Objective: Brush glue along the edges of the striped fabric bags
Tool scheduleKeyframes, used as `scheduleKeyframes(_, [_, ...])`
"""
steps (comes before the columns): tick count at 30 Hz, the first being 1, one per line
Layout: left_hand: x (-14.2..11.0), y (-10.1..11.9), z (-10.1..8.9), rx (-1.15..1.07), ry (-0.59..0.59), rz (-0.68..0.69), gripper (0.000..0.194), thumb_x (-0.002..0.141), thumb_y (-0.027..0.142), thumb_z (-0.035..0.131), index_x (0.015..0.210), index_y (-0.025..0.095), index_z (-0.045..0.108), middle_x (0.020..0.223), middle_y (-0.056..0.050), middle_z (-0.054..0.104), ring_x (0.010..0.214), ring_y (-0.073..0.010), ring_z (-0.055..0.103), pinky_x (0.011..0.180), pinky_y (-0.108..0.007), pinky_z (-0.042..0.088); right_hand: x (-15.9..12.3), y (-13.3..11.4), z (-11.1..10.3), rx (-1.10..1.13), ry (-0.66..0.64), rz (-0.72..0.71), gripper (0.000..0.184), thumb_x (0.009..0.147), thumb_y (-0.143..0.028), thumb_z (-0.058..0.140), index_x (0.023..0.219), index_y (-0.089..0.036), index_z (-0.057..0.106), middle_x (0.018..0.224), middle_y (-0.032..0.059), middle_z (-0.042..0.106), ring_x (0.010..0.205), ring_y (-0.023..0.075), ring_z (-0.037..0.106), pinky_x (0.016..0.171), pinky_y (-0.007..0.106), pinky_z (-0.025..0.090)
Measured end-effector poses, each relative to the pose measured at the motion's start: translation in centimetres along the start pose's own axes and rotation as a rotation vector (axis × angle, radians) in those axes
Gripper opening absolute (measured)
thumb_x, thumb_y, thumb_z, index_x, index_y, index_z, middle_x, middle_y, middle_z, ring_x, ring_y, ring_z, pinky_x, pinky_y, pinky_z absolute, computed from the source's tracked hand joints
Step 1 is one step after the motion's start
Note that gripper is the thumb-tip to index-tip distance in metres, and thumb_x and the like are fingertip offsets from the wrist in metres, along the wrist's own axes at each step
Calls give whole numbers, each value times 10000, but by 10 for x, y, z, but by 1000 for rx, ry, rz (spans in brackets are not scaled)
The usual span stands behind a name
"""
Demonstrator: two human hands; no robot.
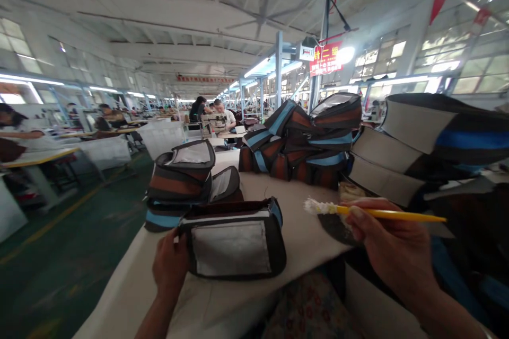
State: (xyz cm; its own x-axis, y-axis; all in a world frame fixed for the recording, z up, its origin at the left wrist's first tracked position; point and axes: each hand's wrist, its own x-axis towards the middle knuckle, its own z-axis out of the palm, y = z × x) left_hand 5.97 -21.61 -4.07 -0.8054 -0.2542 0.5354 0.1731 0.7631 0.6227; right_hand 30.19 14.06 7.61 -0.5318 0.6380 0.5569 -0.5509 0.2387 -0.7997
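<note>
L hand (pixel 172 262) on windowed fabric bag (pixel 233 248), R hand (pixel 392 243) w/ yellow-handled brush (pixel 405 215)

Bag sits on the worktable (pixel 294 217), pale window panel facing the wearer; body dk grey/blk, white strip along top front edge, blue patch at upper R corner. L hand is clamped on the bag's L end. R hand, to R of bag, has thumb & fingers pinched together round the brush handle; frayed white bristles (pixel 320 206) point L twd bag, apart from it, & handle's tail end sticks out R.

Behind bag & to its L: small stack of similar bags (pixel 178 185), brown & blue bands, top 1 w/ pale window. Behind bag & to its R: bigger heap of bags (pixel 298 143), same colors. Further R of bag: pile of lg beige, blk & blue pieces (pixel 397 153); exact type can't tell. Nearer wearer than bag: floral cloth (pixel 310 307).

Well beyond bag: 2 co-workers (pixel 228 119) by a sewing machine (pixel 214 124). Above & R of bag, in background: red sign (pixel 326 58) w/ yellow characters. L of bag: green floor (pixel 107 233) w/ yellow line.
</note>
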Motion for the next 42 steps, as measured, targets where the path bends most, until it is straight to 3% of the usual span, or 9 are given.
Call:
scheduleKeyframes(4, [-87,41,18,-87,89,25,547,894,618,461,1182,156,513,1024,-111,588,939,-269,606,785,-384,525,-4,10,2,-18,26,43,230,826,-339,813,932,-163,708,778,60,671,566,116,541,495,205,446])
scheduleKeyframes(7, [-148,97,46,-229,-41,421,562,816,638,631,1119,173,539,1021,-111,602,957,-285,612,845,-424,523,-4,14,8,0,41,56,246,837,-370,795,933,-162,705,751,54,653,563,135,544,464,217,430])
scheduleKeyframes(10, [-165,147,71,-255,-66,492,704,705,638,757,1159,146,541,1086,-153,612,1040,-338,590,912,-487,497,-7,16,10,3,51,48,262,834,-387,792,935,-162,706,725,46,644,552,139,537,464,228,433])
scheduleKeyframes(13, [-149,172,85,-335,-116,372,557,788,504,732,1167,139,551,1085,-153,631,1057,-335,599,927,-486,497,-14,18,4,0,44,61,252,837,-380,794,934,-164,706,742,50,654,574,135,539,501,226,448])
scheduleKeyframes(17, [-135,169,86,-406,-149,275,279,900,255,547,1163,164,548,1027,-109,652,979,-255,647,862,-391,539,-18,19,-3,9,18,99,213,881,-362,760,963,-172,706,751,43,653,607,116,539,541,189,451])
scheduleKeyframes(23, [-143,135,43,-485,-204,298,253,919,311,533,1139,211,608,1023,-62,673,949,-207,660,859,-333,551,-20,15,18,-91,-69,-38,120,871,-306,750,876,-195,705,642,5,625,480,102,526,429,176,432])
scheduleKeyframes(29, [-143,133,-7,-684,-362,262,260,910,326,579,1138,224,650,1002,-40,665,942,-181,655,853,-275,544,-35,25,71,-60,-421,-275,68,890,-157,664,915,-214,692,827,42,682,669,160,626,580,250,513])
scheduleKeyframes(32, [-142,134,-20,-737,-389,208,236,908,344,575,1091,234,676,963,-32,665,918,-184,655,832,-272,547,-31,29,79,-109,-545,-364,94,897,-129,626,913,-207,676,851,55,691,746,186,657,655,281,531])
scheduleKeyframes(42, [-135,128,-25,-691,-395,106,271,869,405,593,1066,247,692,988,-38,693,950,-224,665,889,-335,556,-22,11,63,-264,-403,-447,124,893,-136,663,935,-252,680,871,37,716,869,220,691,787,325,560])
